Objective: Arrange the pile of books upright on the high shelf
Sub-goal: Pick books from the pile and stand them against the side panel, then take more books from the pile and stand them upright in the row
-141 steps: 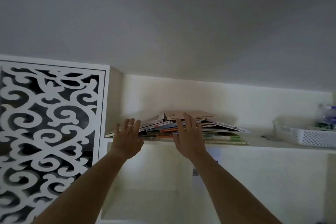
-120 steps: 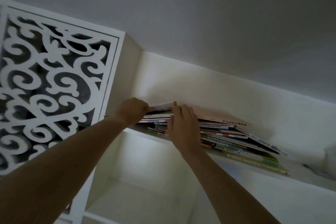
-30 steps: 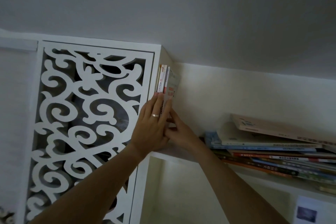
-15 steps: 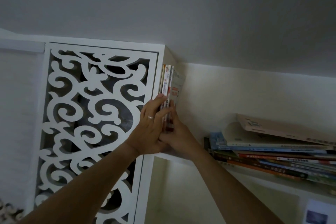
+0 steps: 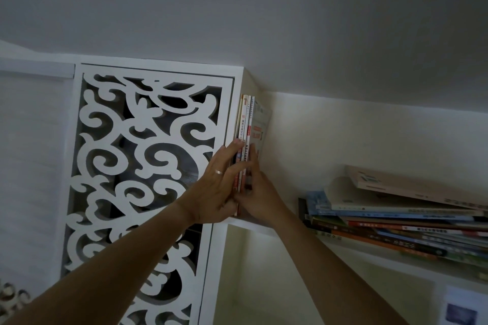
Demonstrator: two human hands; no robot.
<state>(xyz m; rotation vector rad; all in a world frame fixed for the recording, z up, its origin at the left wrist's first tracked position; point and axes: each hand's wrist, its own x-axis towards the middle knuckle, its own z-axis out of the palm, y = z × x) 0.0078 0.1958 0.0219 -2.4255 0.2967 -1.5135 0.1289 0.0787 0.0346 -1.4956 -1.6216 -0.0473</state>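
Observation:
A few thin books point(image 5: 248, 119) stand upright at the left end of the high white shelf point(image 5: 264, 230), tight against the cabinet's side wall. My left hand point(image 5: 216, 187), with a ring on it, lies with straight fingers against their spines. My right hand point(image 5: 260, 198) presses its straight fingers on the cover of the rightmost upright book from the right side; its thumb is hidden. The remaining pile of books point(image 5: 396, 219) lies flat and fanned out on the shelf further right, with a gap between it and the upright ones.
A white carved lattice panel point(image 5: 148, 166) fills the cabinet front to the left of the shelf. The ceiling sits close above the upright books. Below the shelf is an open white compartment point(image 5: 264, 285), and a small picture point(image 5: 460, 316) hangs at the lower right.
Since the earliest frames both hands lifted a few books off the pile and stood them at the shelf's left end. In the last second the hands barely shifted against those books.

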